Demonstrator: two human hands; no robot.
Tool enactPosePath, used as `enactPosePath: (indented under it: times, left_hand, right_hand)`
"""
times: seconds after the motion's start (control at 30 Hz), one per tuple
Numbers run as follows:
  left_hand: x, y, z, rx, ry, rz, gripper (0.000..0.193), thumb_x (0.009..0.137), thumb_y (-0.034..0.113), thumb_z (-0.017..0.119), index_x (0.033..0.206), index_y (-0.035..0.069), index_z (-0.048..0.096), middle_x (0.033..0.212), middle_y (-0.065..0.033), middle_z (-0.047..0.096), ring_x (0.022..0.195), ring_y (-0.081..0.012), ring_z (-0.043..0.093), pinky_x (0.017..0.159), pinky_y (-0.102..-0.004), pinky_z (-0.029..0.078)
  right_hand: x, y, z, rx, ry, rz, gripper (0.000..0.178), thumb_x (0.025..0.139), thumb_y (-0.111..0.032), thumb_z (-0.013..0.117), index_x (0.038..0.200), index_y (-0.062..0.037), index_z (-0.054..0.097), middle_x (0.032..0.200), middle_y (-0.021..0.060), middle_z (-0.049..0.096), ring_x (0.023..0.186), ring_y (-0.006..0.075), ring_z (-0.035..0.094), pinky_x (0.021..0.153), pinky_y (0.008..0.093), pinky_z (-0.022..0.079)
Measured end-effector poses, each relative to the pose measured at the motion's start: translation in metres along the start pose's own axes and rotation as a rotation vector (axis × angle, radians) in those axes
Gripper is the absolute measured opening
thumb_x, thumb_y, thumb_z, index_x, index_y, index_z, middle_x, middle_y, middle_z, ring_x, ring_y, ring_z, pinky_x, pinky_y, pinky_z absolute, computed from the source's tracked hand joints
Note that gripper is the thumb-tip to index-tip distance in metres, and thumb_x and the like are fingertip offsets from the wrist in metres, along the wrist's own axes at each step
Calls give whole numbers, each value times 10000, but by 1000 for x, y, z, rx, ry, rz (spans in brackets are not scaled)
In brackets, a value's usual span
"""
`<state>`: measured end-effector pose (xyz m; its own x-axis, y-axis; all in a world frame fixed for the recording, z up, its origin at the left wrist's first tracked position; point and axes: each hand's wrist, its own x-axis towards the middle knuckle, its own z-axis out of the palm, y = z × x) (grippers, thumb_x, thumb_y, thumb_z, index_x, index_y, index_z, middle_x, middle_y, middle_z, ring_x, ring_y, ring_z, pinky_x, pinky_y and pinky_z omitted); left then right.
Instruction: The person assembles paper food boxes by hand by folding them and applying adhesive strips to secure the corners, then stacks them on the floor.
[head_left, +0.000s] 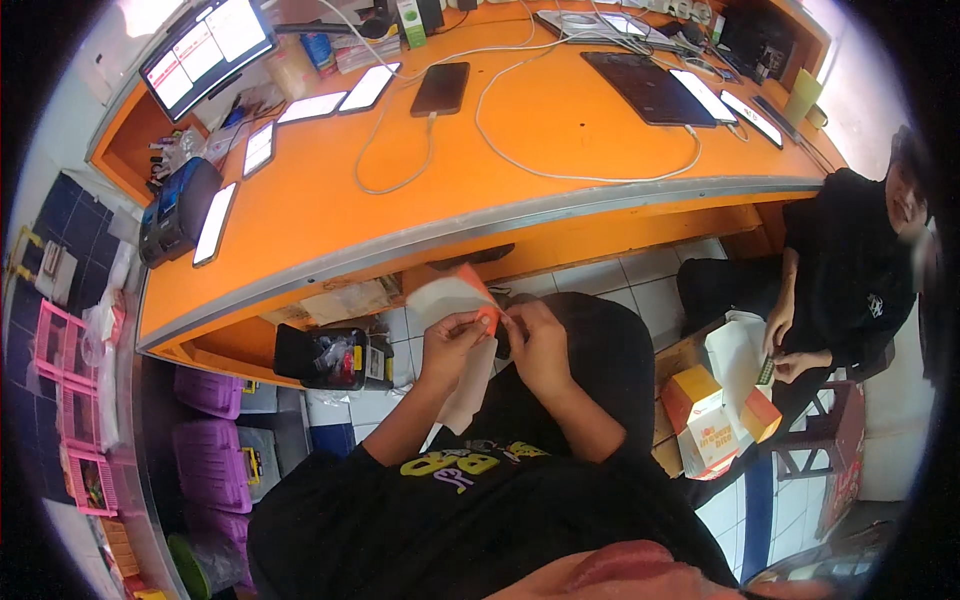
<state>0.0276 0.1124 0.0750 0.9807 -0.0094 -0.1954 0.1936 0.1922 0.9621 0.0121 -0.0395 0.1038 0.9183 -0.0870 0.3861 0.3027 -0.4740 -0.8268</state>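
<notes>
In front of my lap I hold a flat piece of orange and white card (468,388), which looks like an unfolded food carton. My left hand (455,347) pinches it near the middle, the thumb lying on an orange patch. At its right edge, the fingers of my right hand (540,348) are closed on the card, partly hidden from view. One wide flap leans up and left above my hands; a narrower white flap hangs down below them.
An orange desk (420,190) with a metal edge stands ahead, bearing several phones, a dark tablet (650,88) and white cables. A co-worker (840,260) sits at the right beside orange and white cartons (712,435). A black bin (335,357) and purple boxes (212,465) stand left.
</notes>
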Motion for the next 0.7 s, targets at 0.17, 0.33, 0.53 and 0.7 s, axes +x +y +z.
enactPosePath:
  times: [0.17, 0.33, 0.53, 0.7]
  left_hand:
    - [1, 2, -3, -15, -47, 28, 205, 863, 121, 702, 1002, -27, 671, 923, -83, 687, 800, -123, 638, 746, -238, 525]
    - [0, 12, -9, 49, -144, 8, 233, 869, 116, 694, 1054, -24, 668, 951, -65, 688, 830, -114, 632, 771, -250, 517]
    - [-5, 16, -4, 117, -263, 80, 204, 872, 61, 670, 1070, 10, 676, 1013, -74, 687, 902, -136, 636, 844, -300, 515]
    - [-3, 8, -5, 37, -223, 171, 259, 859, 26, 671, 1117, 11, 646, 1020, -75, 678, 915, -141, 635, 843, -289, 519]
  right_hand:
    - [6, -5, -10, 111, -110, -71, 78, 819, -33, 651, 890, -5, 640, 820, 148, 594, 749, 316, 610, 665, 374, 490]
    - [8, -6, -15, 245, -162, -53, 86, 833, -51, 659, 906, -11, 639, 799, 114, 586, 704, 244, 608, 622, 328, 480]
    - [6, -5, -13, 253, -59, -66, 95, 861, -98, 647, 915, -23, 628, 774, 100, 568, 691, 215, 602, 605, 320, 473]
    - [5, -5, -14, 179, -76, -129, 97, 881, -101, 631, 917, -12, 619, 785, 116, 586, 703, 228, 613, 628, 316, 476]
